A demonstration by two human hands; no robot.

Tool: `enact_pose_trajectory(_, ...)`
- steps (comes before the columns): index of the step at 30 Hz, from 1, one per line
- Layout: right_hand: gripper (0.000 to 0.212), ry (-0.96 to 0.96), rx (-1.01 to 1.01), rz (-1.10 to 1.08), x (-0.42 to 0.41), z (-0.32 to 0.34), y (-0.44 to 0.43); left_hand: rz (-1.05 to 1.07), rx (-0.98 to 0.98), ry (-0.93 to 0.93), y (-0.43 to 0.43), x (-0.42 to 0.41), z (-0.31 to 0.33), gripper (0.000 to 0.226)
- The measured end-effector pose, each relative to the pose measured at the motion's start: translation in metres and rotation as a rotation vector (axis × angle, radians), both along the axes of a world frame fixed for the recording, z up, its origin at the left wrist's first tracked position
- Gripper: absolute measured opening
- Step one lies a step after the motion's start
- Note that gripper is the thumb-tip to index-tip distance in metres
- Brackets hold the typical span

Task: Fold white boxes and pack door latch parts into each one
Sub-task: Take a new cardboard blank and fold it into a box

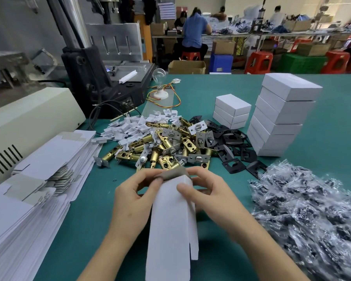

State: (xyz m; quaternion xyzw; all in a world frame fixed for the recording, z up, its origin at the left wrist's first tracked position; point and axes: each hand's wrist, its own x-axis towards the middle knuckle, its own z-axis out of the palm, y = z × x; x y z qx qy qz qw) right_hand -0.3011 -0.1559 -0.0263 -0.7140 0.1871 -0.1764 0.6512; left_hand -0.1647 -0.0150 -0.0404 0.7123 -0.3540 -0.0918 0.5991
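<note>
White card first: flat box blanks [39,179] heaped and fanned at nine o'clock, stepped right edge close to the left forearm, only a narrow strip of teal table [85,230] between. Cream machine housing [28,118] behind them at ten o'clock, closing off that side.

Left hand [134,197] just left of centre, fingers curled, thumb and fingertips pinching the grey top flap of a half-folded white box [170,230]. Box held between both hands, long white panel sloping down toward six o'clock, lower end reaching the bottom of the view. Right hand [209,197] just right of it, thumb flat on the white face, fingers curled behind the top end; hold there partly hidden, probably on a far flap.

Brass latch bolts [164,147] heaped at twelve o'clock, near rim just beyond the knuckles. White plastic pieces [134,126] at eleven, black strike plates [231,142] at one. Short stack of folded boxes [231,110] further out at one, taller leaning stack [280,118] at two.

Clear bags of small dark parts [312,220] at four o'clock, close beside the right forearm. Bare teal at three, beyond the tall stack.
</note>
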Motion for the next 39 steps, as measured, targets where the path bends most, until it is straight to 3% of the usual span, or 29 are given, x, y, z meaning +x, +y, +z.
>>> enact_pose_trajectory(2,0.023,0.009,0.004,-0.008,0.001,-0.001,0.001,0.025,-0.005,-0.037,0.001,0.0,0.002,0.026)
enact_pose_trajectory(4,0.024,0.007,-0.038,-0.037,0.002,-0.002,0.0,0.006,-0.01,-0.019,0.001,-0.001,0.005,0.01)
enact_pose_trajectory(8,0.026,0.028,-0.124,0.003,-0.001,-0.001,-0.005,-0.126,0.015,0.167,0.001,0.0,0.005,0.039)
enact_pose_trajectory(13,0.022,0.08,-0.161,0.091,-0.004,0.0,-0.011,-0.32,0.142,0.379,0.001,0.005,0.002,0.028)
enact_pose_trajectory(15,0.026,0.09,-0.17,0.098,-0.004,0.001,-0.012,-0.329,0.162,0.41,0.002,0.006,0.001,0.035)
enact_pose_trajectory(19,0.026,0.096,-0.207,0.095,-0.004,-0.001,-0.013,-0.393,0.202,0.413,0.004,0.006,0.003,0.044)
enact_pose_trajectory(24,0.02,0.09,-0.181,0.077,-0.003,-0.003,-0.013,-0.402,0.203,0.416,0.004,0.001,0.009,0.026)
enact_pose_trajectory(31,0.034,0.093,-0.177,0.054,-0.004,0.003,-0.008,-0.447,0.16,0.434,0.005,-0.002,0.01,0.027)
enact_pose_trajectory(39,0.033,0.096,-0.139,0.054,-0.008,0.007,-0.012,-0.412,0.155,0.422,0.002,-0.001,0.008,0.024)
